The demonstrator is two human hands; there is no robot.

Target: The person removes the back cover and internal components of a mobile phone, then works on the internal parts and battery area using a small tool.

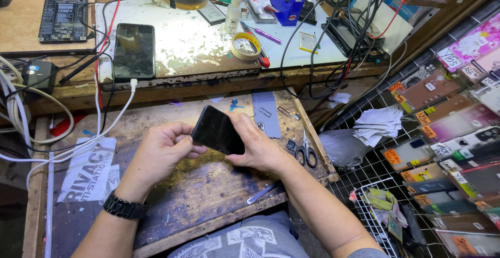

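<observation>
Both hands hold dark phone point(217, 130) above wooden counter point(198, 195): left hand point(165, 146) grip closed on its left edge, right hand point(258, 143) grip closed on right edge. Scissors point(306, 153) lie just beside right hand. Wire basket point(383, 214) at right contains crumpled cloth point(383, 200).

worn wooden board point(172, 206) | on it: scissors point(306, 153), grey phone back point(266, 113), metal pry tool point(262, 192)
</observation>
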